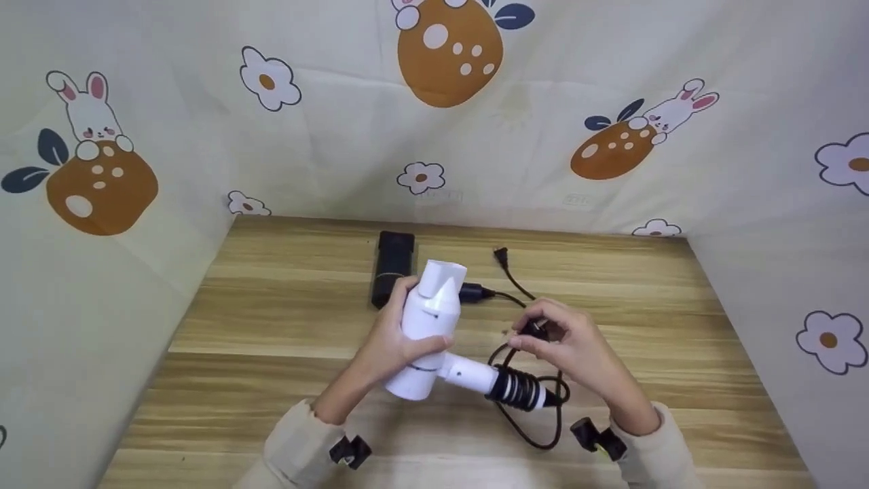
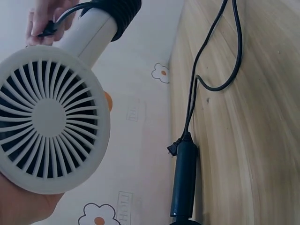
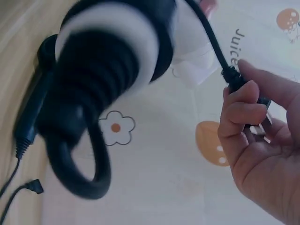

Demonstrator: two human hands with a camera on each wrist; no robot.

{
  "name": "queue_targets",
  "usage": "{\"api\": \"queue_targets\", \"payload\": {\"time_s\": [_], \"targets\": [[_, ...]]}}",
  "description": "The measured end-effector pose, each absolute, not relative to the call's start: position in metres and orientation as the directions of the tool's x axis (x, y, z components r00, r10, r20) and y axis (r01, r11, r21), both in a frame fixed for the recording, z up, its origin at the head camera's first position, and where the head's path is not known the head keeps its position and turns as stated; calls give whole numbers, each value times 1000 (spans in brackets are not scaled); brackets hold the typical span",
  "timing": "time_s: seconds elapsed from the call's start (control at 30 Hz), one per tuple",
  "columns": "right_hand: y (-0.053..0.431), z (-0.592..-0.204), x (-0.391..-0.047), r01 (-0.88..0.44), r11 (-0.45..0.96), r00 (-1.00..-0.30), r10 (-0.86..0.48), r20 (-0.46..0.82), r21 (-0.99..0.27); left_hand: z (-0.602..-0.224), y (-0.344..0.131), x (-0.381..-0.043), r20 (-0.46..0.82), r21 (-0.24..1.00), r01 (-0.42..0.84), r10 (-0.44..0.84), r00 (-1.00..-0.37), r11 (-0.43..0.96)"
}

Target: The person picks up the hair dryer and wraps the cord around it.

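A white hair dryer (image 1: 429, 322) is above the table, its nozzle pointing away from me. My left hand (image 1: 388, 343) grips the barrel, with the thumb across its top. The round slotted rear grille (image 2: 49, 118) fills much of the left wrist view. Black cord (image 1: 517, 388) is wound in several turns around the handle, and a loose loop hangs beneath. To the right, my right hand (image 1: 574, 339) pinches the cord's black plug (image 3: 240, 84) between thumb and curled fingers. Metal prongs (image 3: 262, 129) show beside the palm; the fingers partly hide the plug.
Behind the dryer lies a black appliance (image 1: 395, 255) with a cylindrical handle (image 2: 184, 176). Its thin cord ends in a second plug (image 1: 501, 257) near the back of the wooden table (image 1: 271, 305). Patterned cloth (image 1: 339, 136) encloses the back and sides.
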State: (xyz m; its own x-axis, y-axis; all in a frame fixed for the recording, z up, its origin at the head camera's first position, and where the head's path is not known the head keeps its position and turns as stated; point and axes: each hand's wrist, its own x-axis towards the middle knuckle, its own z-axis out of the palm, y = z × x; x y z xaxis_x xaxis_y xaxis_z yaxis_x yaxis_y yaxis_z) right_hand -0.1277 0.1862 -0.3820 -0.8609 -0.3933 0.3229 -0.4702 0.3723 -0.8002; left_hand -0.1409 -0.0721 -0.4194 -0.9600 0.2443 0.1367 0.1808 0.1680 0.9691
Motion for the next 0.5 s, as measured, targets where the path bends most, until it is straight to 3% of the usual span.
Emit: {"api": "queue_targets", "payload": {"time_s": [0.23,0.5], "targets": [[190,-396,-137,-374,240,-855,-464,233,-896,-412,-71,-136,158,975,202,356,-921,90],[185,-416,-144,-401,55,-763,-572,300,-915,-403,-74,-133,201,978,170,347,-916,-119]]}}
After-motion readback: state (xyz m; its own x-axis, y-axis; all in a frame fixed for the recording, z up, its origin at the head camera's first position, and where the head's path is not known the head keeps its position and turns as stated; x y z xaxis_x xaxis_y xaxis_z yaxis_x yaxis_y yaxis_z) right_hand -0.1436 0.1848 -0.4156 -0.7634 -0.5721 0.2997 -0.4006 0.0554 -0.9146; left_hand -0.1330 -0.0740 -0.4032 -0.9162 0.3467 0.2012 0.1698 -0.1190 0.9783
